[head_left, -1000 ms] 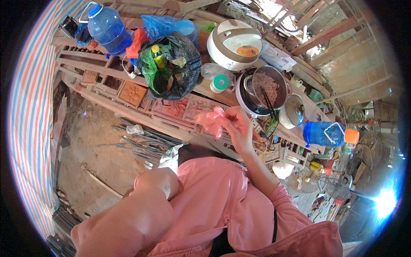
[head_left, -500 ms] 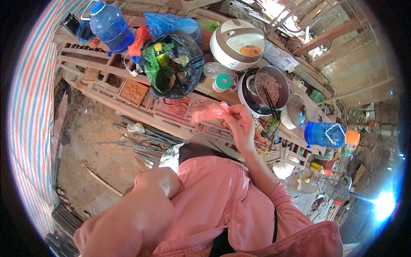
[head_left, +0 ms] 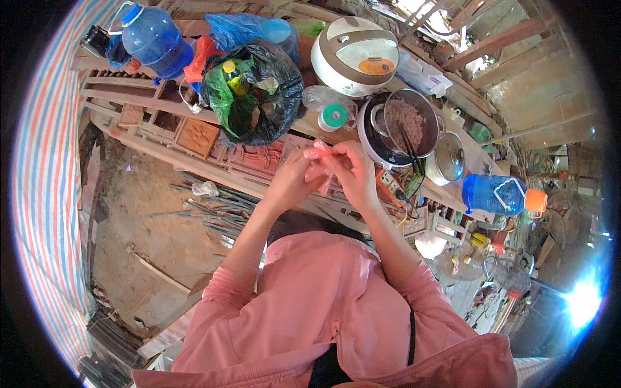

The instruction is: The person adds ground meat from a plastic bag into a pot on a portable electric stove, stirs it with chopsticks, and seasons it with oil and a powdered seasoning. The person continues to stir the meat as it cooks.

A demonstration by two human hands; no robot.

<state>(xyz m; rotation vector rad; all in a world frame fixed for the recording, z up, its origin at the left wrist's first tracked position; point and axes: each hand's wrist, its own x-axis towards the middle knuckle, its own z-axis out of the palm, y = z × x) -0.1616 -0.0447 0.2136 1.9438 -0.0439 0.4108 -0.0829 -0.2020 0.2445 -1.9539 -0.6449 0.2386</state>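
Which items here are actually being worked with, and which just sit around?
In use: left hand and right hand pinching a small pink plastic bag.

Lying about: white rice cooker, black bag of rubbish, blue water jug, steel pot of mince.

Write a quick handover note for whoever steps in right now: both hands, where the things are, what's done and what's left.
Left hand: raised in front of the body, fingers on the pink bag.
Right hand: grip on the same bag from the other side.
Things: the bag is held over the wooden bench. The pan of food with chopsticks sits just right of the hands, a rice cooker behind it, a black bag to the left.
Done: bag picked up, in both hands.
Left: whether it is open or holds anything cannot be told.
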